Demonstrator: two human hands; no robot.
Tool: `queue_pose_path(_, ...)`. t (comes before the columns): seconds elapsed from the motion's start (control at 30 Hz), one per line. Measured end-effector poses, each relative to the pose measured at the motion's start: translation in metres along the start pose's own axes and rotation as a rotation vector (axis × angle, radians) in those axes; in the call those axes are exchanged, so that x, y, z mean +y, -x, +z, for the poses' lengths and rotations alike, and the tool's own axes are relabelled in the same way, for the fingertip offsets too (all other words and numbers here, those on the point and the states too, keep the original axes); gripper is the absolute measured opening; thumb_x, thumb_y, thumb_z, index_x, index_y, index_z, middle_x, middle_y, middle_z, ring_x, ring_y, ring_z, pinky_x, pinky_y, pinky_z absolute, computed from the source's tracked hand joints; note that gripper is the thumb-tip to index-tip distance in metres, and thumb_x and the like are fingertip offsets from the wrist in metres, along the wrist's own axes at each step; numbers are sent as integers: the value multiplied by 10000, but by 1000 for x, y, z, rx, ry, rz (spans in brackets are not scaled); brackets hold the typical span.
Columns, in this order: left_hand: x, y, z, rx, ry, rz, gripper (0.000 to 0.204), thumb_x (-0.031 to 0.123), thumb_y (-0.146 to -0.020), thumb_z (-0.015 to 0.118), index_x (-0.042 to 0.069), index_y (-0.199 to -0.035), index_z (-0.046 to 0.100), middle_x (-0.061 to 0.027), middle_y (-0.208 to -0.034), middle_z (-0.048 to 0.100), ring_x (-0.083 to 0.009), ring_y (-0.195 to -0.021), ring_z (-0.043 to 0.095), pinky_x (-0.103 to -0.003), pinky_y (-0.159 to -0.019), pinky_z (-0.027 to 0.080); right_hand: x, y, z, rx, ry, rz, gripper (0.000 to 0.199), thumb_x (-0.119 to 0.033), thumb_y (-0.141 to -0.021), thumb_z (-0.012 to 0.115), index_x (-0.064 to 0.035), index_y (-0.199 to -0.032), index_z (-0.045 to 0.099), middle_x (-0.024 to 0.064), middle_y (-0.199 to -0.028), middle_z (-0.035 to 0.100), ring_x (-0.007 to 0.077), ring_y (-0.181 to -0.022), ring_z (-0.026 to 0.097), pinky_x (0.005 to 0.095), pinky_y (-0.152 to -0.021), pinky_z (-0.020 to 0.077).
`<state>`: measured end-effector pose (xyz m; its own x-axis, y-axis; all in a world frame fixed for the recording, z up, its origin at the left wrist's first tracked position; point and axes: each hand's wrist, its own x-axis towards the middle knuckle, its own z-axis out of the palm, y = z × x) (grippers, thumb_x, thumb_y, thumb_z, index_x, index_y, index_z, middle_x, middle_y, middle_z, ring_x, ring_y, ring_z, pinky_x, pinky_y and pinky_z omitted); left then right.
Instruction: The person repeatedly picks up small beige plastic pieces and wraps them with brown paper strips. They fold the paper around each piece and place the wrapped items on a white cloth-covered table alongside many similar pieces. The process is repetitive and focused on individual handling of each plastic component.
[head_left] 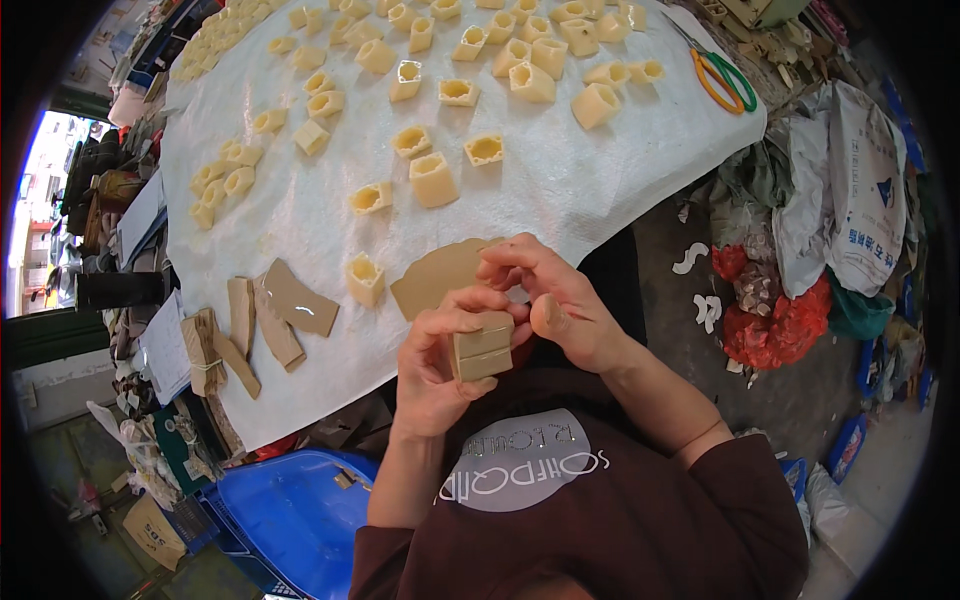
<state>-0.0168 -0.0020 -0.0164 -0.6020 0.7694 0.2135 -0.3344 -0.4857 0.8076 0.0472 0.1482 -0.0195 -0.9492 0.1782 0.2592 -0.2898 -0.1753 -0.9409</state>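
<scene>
My left hand (432, 352) is wrapped round a small tan block (483, 349) with a dark seam across its side, held just past the table's near edge. Close beside it is my right hand (575, 318), its fingers bent and apart, thumb raised, with nothing visible in it. Behind both hands a flat tan sheet (430, 276) lies on the table, partly covered by them. One hollow pale yellow block (365, 279) stands to the left of that sheet. Several more hollow yellow blocks (433, 180) are scattered farther back.
White sheeting (560, 215) covers the table. Tan strips (272, 318) lie at its left, one bundle (203, 352) tied. Scissors (722, 80) with orange and green handles rest at the far right edge. A blue plastic chair (300, 510) stands lower left; bags (780, 320) crowd the floor at right.
</scene>
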Motion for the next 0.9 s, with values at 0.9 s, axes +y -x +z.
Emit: queue_pose_path(0.9, 6, -7, 10, 71, -354, 65, 431, 267, -810, 551, 4, -1151, 531, -122, -1146, 534, -280, -1149, 417, -390, -1009, 265, -7, 3, 33, 82, -168, 135, 240, -108, -838, 503, -30, -1065, 513, 70, -1056, 474, 164, -992, 444, 291, -876, 363)
